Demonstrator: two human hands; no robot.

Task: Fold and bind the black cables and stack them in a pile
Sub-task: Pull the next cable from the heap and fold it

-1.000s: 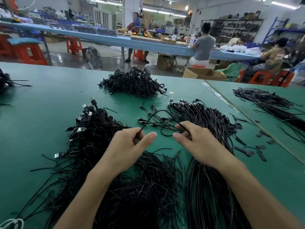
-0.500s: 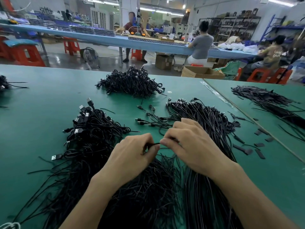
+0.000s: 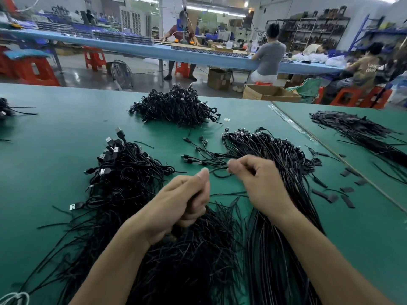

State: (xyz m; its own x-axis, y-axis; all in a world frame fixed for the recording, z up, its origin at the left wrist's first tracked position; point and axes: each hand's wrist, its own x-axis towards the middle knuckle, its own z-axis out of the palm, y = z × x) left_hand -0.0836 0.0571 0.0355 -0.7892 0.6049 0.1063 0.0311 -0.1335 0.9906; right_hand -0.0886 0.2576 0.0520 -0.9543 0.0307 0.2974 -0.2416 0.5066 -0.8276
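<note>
My left hand (image 3: 185, 201) is curled into a fist around a folded black cable, thumb up. My right hand (image 3: 259, 183) pinches the same cable's free length (image 3: 218, 171), which runs between the two hands just above the green table (image 3: 55, 150). A heap of loose black USB cables (image 3: 123, 179) lies to the left. Under my forearms spreads a mass of thin black wire ties (image 3: 193, 256). A long bundle of straight cables (image 3: 271, 150) lies under and beyond my right hand. A pile of bound cables (image 3: 176, 106) sits at the far middle.
Small black strips (image 3: 348, 190) lie scattered to the right near the seam with the neighbouring table. Another black heap (image 3: 356, 133) lies on that table. Behind the table are cardboard boxes (image 3: 271, 94), red stools, a fan and seated people at a blue bench.
My hands came together over the cable, then drew apart. The left hand has closed into a fist around the folded cable, and the right hand has lifted up and to the right.
</note>
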